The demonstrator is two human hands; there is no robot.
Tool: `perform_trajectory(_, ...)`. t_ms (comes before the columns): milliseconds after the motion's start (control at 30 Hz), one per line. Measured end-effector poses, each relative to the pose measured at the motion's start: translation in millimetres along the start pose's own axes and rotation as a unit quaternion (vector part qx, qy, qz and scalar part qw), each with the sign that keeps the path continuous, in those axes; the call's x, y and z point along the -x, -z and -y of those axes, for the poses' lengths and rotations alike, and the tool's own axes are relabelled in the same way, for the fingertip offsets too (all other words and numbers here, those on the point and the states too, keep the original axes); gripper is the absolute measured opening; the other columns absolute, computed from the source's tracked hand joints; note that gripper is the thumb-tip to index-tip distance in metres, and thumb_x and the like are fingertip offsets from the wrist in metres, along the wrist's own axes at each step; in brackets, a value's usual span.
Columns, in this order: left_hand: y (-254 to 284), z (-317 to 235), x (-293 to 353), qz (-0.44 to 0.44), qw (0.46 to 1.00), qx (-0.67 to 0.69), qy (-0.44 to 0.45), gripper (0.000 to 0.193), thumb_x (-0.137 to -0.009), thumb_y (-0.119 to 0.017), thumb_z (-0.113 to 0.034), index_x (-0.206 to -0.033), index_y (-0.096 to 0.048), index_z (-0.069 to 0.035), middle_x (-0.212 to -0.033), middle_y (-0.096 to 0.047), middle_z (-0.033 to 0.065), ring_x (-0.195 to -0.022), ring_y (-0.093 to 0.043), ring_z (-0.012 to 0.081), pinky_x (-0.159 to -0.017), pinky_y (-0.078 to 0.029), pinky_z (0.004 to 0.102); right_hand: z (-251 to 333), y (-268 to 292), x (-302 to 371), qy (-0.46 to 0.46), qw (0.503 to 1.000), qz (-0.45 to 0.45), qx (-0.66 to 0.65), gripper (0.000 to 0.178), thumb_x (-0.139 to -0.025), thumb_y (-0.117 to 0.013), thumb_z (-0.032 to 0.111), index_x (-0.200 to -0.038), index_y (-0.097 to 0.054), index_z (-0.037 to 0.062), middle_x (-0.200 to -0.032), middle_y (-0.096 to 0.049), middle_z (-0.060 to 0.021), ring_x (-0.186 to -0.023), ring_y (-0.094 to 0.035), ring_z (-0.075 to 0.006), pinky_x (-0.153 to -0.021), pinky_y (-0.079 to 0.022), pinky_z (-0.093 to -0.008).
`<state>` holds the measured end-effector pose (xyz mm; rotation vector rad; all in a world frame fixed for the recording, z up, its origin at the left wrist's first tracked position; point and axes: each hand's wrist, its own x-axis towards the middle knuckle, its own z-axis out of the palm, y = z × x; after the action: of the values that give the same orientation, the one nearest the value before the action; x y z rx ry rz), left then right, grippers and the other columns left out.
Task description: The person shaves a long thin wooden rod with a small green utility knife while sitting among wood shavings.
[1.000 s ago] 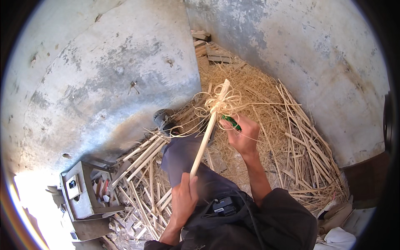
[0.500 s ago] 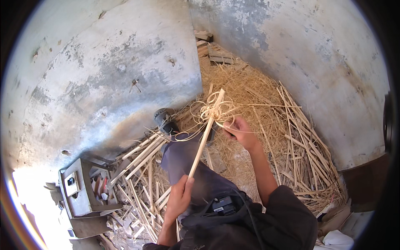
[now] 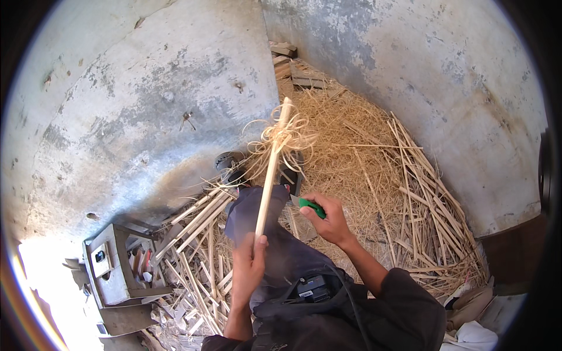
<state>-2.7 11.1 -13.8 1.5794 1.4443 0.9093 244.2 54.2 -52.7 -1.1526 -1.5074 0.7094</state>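
My left hand (image 3: 250, 261) is closed round the lower end of a pale wooden stick (image 3: 267, 193), which points up and away from me. Near its far end a bunch of thin curled shavings (image 3: 285, 138) clings to the stick. To the right of the stick, my right hand (image 3: 329, 220) grips a knife with a green handle (image 3: 312, 207). Its short blade (image 3: 295, 200) points left toward the stick and is apart from it. My dark trouser leg (image 3: 257, 213) lies under the stick.
Fine shavings (image 3: 345, 152) cover the floor ahead. Split wooden strips (image 3: 427, 205) lie piled along the right wall, and more strips (image 3: 202, 213) lie to the left. A small wooden stand (image 3: 111, 263) is at the lower left. Stained walls (image 3: 175, 76) rise on both sides.
The stick and its curls have moved up and left with my left hand. My right hand has drawn back lower, away from the curls, and the green-handled knife now shows in it.
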Motion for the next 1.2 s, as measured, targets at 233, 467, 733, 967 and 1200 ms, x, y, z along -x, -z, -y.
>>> perform_trajectory(233, -4, -11, -3, 0.097, 0.989, 0.104, 0.038, 0.029, -0.117, -0.055, -0.022, -0.099, -0.064, -0.001, -0.074, -0.05, -0.0011, -0.071, -0.044, 0.0079, -0.063, -0.039, 0.0305, 13, -16, 2, 0.031, 0.998, 0.005, -0.047, 0.029, -0.101, -0.077, 0.027, -0.111, -0.076, -0.0003, -0.083, -0.068, -0.0091, -0.068, -0.059, -0.0151, -0.064, -0.046, -0.03)
perform_trajectory(467, -7, -8, 0, 0.134, 0.986, 0.097, 0.001, 0.038, -0.12, -0.048, -0.033, -0.101, -0.064, -0.005, -0.069, -0.043, -0.0081, -0.061, -0.038, 0.0021, -0.055, -0.03, 0.024, 27, 0, -18, 0.085, 0.991, -0.05, 0.093, 0.032, -0.099, -0.081, 0.035, -0.111, -0.079, 0.0054, -0.09, -0.076, -0.0105, -0.074, -0.075, -0.025, -0.064, -0.056, -0.0358)
perform_trajectory(733, -5, -14, 5, 0.144, 0.984, 0.104, 0.017, 0.038, -0.12, -0.047, -0.033, -0.1, -0.063, -0.005, -0.069, -0.043, -0.0075, -0.061, -0.038, 0.0026, -0.056, -0.03, 0.0245, 34, 12, -26, 0.092, 0.981, -0.104, 0.135, 0.031, -0.097, -0.084, 0.034, -0.11, -0.081, 0.006, -0.089, -0.078, -0.0101, -0.071, -0.076, -0.0233, -0.062, -0.057, -0.0347)
perform_trajectory(967, -3, -20, 7, 0.15, 0.981, 0.11, 0.061, 0.026, -0.117, -0.052, -0.018, -0.099, -0.062, -0.001, -0.075, -0.055, 0.0043, -0.071, -0.049, 0.0105, -0.066, -0.043, 0.0317, 34, 18, -28, 0.099, 0.981, -0.085, 0.143, 0.033, -0.093, -0.087, 0.036, -0.109, -0.082, 0.0073, -0.088, -0.078, -0.0091, -0.068, -0.074, -0.0226, -0.06, -0.057, -0.035)
perform_trajectory(1200, -6, -23, 7, 0.08, 0.994, 0.073, 0.029, 0.024, -0.113, -0.061, -0.016, -0.095, -0.06, 0.0, -0.066, -0.051, 0.0046, -0.063, -0.043, 0.0084, -0.056, -0.038, 0.0325, 28, 10, -22, 0.156, 0.977, -0.059, 0.135, 0.034, -0.092, -0.086, 0.041, -0.11, -0.084, 0.012, -0.079, -0.073, -0.0042, -0.06, -0.07, -0.0211, -0.054, -0.053, -0.0337)
